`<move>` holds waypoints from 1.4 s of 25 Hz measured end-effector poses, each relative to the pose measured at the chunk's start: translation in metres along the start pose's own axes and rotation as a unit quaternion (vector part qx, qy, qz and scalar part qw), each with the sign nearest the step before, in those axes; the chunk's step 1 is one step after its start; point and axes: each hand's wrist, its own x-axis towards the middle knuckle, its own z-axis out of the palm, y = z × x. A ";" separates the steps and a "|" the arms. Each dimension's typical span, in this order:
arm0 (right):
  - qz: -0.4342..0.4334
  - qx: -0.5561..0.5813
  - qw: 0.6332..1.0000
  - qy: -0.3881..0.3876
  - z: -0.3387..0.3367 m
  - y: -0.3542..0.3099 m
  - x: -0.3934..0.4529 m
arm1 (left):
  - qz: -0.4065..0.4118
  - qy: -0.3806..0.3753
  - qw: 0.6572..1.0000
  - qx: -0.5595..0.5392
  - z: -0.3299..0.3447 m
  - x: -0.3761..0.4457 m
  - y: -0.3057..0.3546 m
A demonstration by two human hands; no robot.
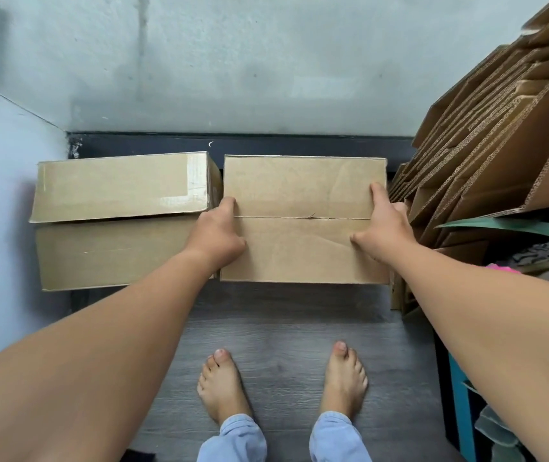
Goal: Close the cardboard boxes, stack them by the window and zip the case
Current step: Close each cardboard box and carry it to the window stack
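The closed cardboard box [303, 218] is clasped at both side edges by the left hand [218, 233] and right hand [385, 225], fingers curled round it, and should be kept level, square beside the taped box [123, 218] left of the grip.

The left hand [218, 233] hides its own fingers between the two boxes; stacked cardboard sheets [500, 135] run off-frame.

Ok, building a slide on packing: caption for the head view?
Both hands, left hand and right hand, grip a closed brown cardboard box beside another brown cardboard box.
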 end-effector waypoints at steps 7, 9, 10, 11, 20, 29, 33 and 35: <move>-0.018 -0.011 0.999 0.024 0.009 0.006 0.011 | 0.010 -0.021 1.000 -0.011 0.009 0.002 -0.002; -0.032 -0.018 0.999 0.035 0.012 0.007 0.009 | 0.005 -0.025 1.000 -0.003 0.009 0.001 -0.005; -0.037 -0.019 0.998 0.035 0.012 0.008 0.007 | 0.003 -0.027 1.000 0.000 0.009 0.000 -0.005; -0.039 -0.019 0.999 0.033 0.011 0.008 0.006 | 0.000 -0.031 1.000 0.000 0.008 -0.001 -0.005; -0.072 -0.070 0.995 0.005 -0.067 -0.047 -0.044 | 0.002 -0.004 0.984 0.180 -0.078 -0.052 0.061; -0.120 -0.019 0.993 -0.006 -0.267 -0.073 -0.207 | 0.077 0.013 0.985 0.151 -0.261 -0.201 0.206; -0.124 0.016 0.992 0.027 -0.347 -0.067 -0.285 | 0.126 0.001 0.976 0.176 -0.317 -0.260 0.265; -0.123 0.029 0.990 0.059 -0.381 -0.057 -0.323 | 0.166 0.006 0.967 0.192 -0.340 -0.283 0.296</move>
